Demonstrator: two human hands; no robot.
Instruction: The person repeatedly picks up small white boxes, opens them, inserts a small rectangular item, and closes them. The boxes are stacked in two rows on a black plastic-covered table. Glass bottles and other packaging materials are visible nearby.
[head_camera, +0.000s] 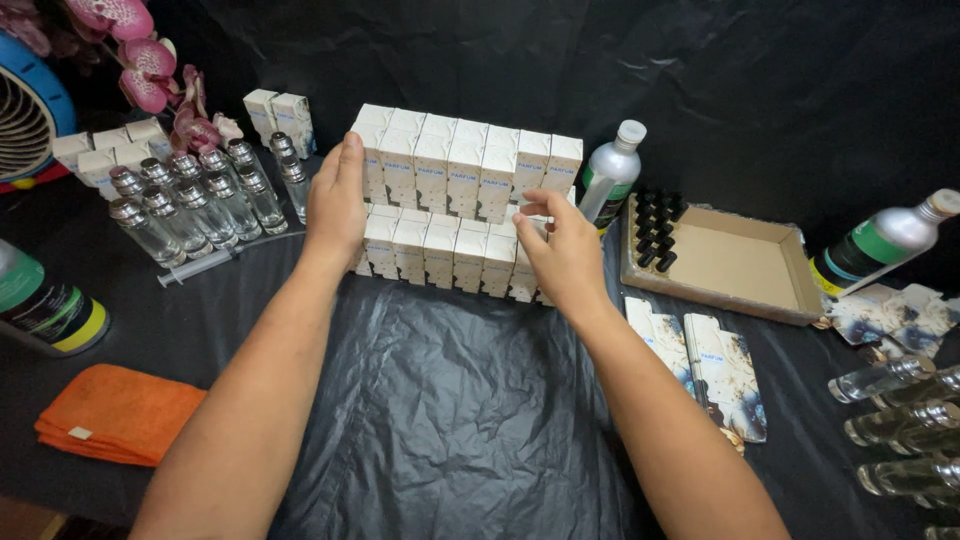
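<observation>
Between the flat, unclenched fingers of the left hand (337, 205) and right hand (562, 250) stands the two-tier stack of small white cardboard boxes (462, 200), evidently being squared; next calls for even inward pressure.

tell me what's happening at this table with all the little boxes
A person is squaring up a two-tier stack of small white boxes on a black plastic sheet. The left hand presses flat against the stack's left end, and the right hand touches the right end of the lower row. Clear glass bottles and a syringe stand to the left, with an orange cloth nearer. A cardboard tray holding black caps sits to the right.
</observation>
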